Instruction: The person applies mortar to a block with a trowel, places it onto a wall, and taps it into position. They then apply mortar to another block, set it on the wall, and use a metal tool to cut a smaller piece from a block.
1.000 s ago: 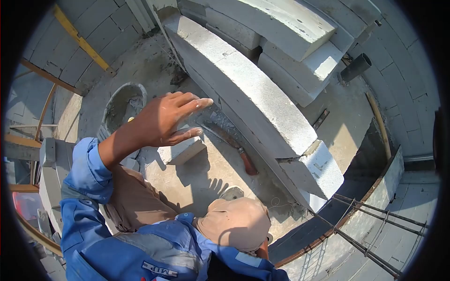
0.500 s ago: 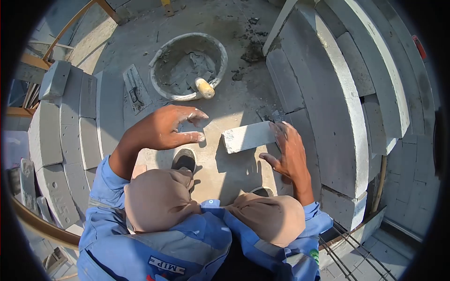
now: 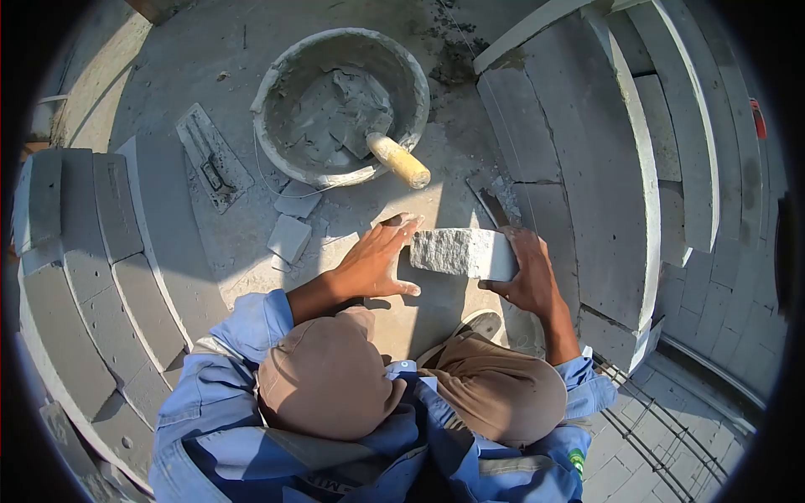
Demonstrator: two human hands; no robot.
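Now block (image 3: pixel 465 253) ctr frame, R hand (image 3: pixel 534 272) fingers clamped on R end; L hand (image 3: pixel 369 264) fingers apart near L end, looks like no grip yet. Tool (image 3: pixel 398 160) unheld in bucket (image 3: pixel 335 178), upper ctr.

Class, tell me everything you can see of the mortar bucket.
The round bucket stands upright on the concrete floor, its pale rim rough and crusted. Gray, lumpy mortar lies inside. A thin wire handle droops at its near left side. A tool's yellow handle juts over the near right rim.
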